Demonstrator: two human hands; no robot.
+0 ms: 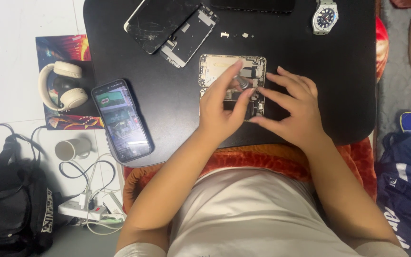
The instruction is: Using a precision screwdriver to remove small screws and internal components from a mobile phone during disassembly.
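The open phone [231, 81] lies in the middle of the black table [348, 71]. My left hand [220, 107] pinches a small silver tool [242, 83] over it. My right hand [293, 112] rests spread beside it, holding nothing. A working phone [121, 120] lies left of it.

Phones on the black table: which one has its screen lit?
The intact phone at the table's left edge, left of the left hand. The opened phone under both hands and the cracked screen are dark.

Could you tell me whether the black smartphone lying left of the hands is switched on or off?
On: the black smartphone lies face up with its screen lit, showing colourful content.
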